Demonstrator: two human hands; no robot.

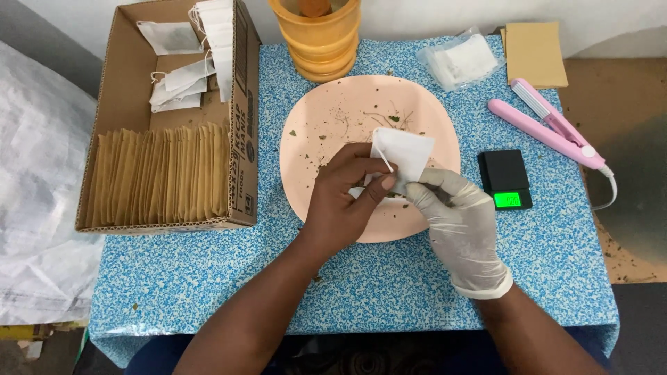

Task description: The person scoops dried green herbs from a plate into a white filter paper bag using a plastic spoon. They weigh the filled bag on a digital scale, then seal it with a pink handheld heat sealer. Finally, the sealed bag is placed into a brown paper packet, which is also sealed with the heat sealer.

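The bare left hand (344, 198) and gloved right hand (455, 215) are both pinching a white paper pouch (401, 154). They are hovering over a pink plate (326, 118) on the table (556, 250).

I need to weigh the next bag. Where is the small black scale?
In the head view, the small black scale sits on the table's right side, between the pink plate and the pink sealing iron, just beyond the gloved right hand.

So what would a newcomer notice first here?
Both hands meet over the pink plate at centre: the bare left hand and gloved right hand hold a small white bag. On the left, a cardboard box holds a row of brown envelopes; a pink sealer lies right.
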